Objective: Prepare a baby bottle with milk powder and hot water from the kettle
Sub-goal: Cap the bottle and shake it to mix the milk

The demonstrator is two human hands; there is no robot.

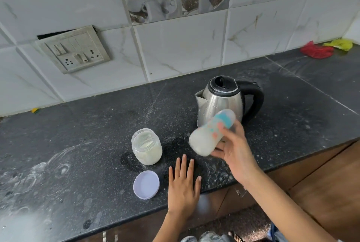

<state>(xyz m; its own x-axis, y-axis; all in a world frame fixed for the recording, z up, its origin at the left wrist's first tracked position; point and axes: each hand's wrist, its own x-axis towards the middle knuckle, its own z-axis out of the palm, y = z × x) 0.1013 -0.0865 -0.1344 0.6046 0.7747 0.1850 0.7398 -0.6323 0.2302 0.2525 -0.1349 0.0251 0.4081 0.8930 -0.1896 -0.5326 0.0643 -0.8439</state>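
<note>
Milk-filled translucent plastic baby bottle [211, 133], blurred and printed with blue and orange marks, is held tilted above the black speckled stone countertop [78, 144], just in front of the kettle. The countertop runs along a white marble-look tiled wall [175, 46]. A stainless steel electric kettle [222, 103] with black lid and handle stands near the counter's middle. The right hand [233, 150] grips the bottle, fingers curled round its lower part. The left hand [183, 185] lies flat with fingers spread at the counter's front edge. A clear glass jar [147, 147] of pale milk powder stands open left of the bottle. Its round lilac plastic lid [146, 184] lies upturned near the front edge.
</note>
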